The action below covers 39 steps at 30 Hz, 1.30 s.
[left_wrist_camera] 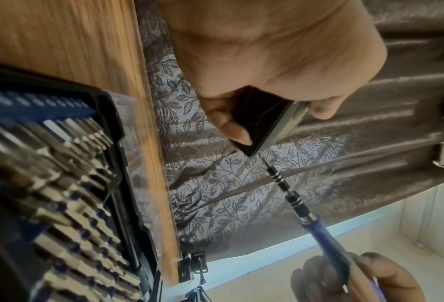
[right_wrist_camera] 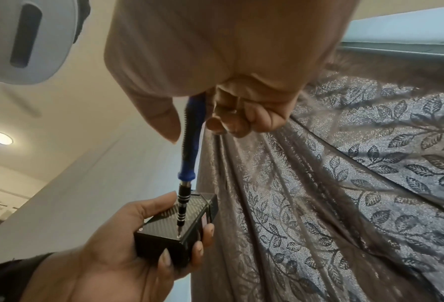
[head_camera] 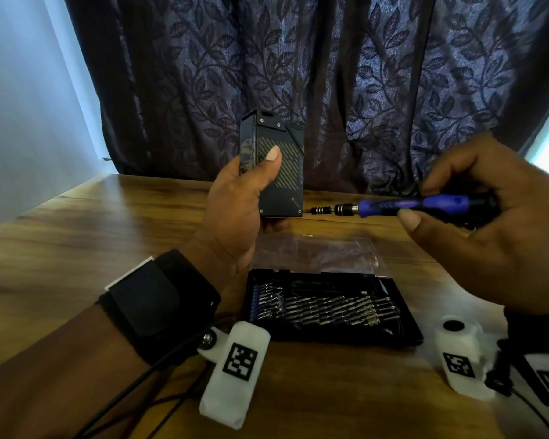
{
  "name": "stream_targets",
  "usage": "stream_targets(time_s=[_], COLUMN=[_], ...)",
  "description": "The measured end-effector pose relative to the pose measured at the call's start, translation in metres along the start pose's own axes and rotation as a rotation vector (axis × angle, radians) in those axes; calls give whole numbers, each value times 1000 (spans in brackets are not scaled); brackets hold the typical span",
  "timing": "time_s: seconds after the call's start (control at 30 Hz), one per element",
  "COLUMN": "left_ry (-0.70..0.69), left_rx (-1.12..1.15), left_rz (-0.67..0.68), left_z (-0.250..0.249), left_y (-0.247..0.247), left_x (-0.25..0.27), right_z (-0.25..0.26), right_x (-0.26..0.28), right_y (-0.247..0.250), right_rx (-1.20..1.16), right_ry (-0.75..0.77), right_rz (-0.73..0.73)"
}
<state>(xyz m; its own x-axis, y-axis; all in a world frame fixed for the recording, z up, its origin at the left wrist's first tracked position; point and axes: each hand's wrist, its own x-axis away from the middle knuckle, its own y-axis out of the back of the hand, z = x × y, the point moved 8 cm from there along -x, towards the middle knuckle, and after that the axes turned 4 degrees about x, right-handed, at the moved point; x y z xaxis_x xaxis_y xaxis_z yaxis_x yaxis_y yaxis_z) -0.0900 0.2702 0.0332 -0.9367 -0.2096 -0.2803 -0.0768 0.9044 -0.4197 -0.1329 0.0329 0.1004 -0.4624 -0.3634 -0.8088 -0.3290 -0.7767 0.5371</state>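
Observation:
My left hand [head_camera: 251, 198] grips a small black box [head_camera: 286, 172] with a striped carbon-look face, held upright above the table. Its thumb lies across the face and the fingers wrap round the back [right_wrist_camera: 197, 247]. My right hand [head_camera: 476, 223] holds a blue-handled precision screwdriver [head_camera: 412, 206] level, pinched between thumb and fingers. The bit tip sits on a screw at the box's lower right corner [right_wrist_camera: 178, 236]. In the left wrist view the screwdriver [left_wrist_camera: 319, 230] meets the corner of the box [left_wrist_camera: 259, 122].
An open black case of screwdriver bits [head_camera: 327, 307] lies on the wooden table [head_camera: 92, 236] in front of me, a clear plastic bag [head_camera: 317, 251] behind it. Two white tag blocks [head_camera: 235, 372] [head_camera: 460, 359] hang at my wrists with cables. A dark leaf-patterned curtain [head_camera: 330, 74] hangs behind the table.

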Motion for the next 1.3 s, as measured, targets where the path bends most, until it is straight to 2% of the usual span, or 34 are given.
stream_targets(time_s=[0.23,0.43,0.6,0.8,0.93,1.17,1.3], left_ry=[-5,0,-2,-19,-20,-17,-9], left_rx=[-5,-25,-30,-55,-39,-50,-60], left_rz=[-23,-19,-25,-31,-42,-42,-29], left_z=[-1,-2,-3,-5,-5,-8,-7], left_y=[1,0,0,1,1,3,2], left_x=[0,1,2,2,2,0,0], right_z=[-3,-12,-15,-19,-19,-24,-26], right_x=[-2,-3,-3,-3,-3,-4,-3], right_y=[-2,-2,-4,-9,-9,-12,-12], right_rx=[96,-55,6,-97,-17,-92,-45], right_ry=[-65,-43,-52,-59,-62,-105,-112], right_rz=[-12,33,42,93,87,105,121])
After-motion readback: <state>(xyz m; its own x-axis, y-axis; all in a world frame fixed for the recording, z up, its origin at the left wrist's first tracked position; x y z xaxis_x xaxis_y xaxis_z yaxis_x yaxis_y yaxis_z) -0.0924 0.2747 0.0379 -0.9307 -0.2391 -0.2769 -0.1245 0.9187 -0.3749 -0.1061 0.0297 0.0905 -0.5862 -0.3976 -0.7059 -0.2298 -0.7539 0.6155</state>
